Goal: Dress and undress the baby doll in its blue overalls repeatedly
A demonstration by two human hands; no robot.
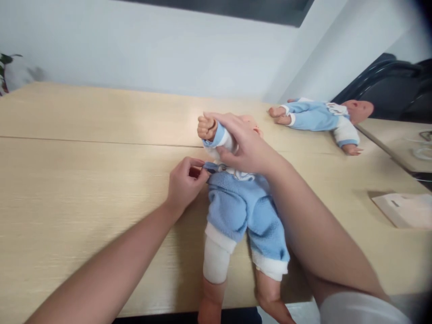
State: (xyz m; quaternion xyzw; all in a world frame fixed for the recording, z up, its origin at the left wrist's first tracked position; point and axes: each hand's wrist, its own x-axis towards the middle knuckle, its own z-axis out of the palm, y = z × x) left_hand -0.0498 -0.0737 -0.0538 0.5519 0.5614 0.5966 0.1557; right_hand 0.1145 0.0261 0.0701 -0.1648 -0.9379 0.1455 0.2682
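Note:
A baby doll [251, 198] in blue and white clothes lies on its back, its feet toward me. My right hand [241, 144] is closed around the doll's white sleeve, holding its arm up with the small fist showing past the blue cuff. At the doll's waist, my left hand [189, 180] pinches a piece of blue cloth [211, 167] between thumb and fingers. A white wrap [218, 261] covers part of one doll leg, below the trouser cuff. The doll's head is mostly hidden behind my right hand.
A second doll [313, 116] in similar clothes lies at the back right of the wooden table [84, 193]. A flat pale box [407, 209] rests at the right. Behind it are dark chairs [394, 85]. A plant [5, 67] shows at far left.

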